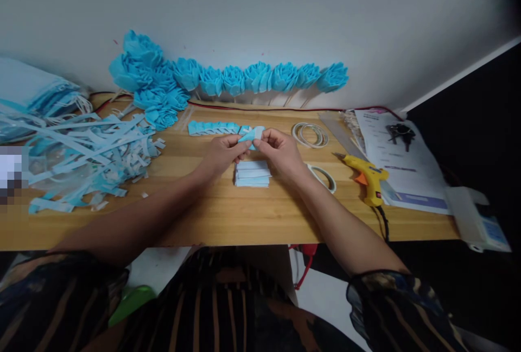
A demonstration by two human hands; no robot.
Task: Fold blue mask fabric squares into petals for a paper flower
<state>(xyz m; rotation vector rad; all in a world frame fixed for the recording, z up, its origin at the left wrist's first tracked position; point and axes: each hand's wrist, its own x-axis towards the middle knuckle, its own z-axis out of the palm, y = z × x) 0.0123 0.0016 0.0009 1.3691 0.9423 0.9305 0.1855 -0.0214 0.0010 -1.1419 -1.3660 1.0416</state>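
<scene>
Both hands meet mid-table: left hand [223, 154] and right hand [280, 152] pinch one small blue paper piece [251, 136] between their fingers, just above a stack of blue-white paper strips [252, 173]. Blue paper flowers [228, 77] line the wall; a yellow glue gun [366, 174] lies to the right on the table [228, 216].

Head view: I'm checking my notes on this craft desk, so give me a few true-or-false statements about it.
1. Both hands, left hand and right hand, pinch a blue piece. True.
2. The glue gun is in the right hand. False: it lies on the table, right of the hands.
3. Blue flowers line the wall. True.
4. The strips lie right of the hands. False: left.
</scene>
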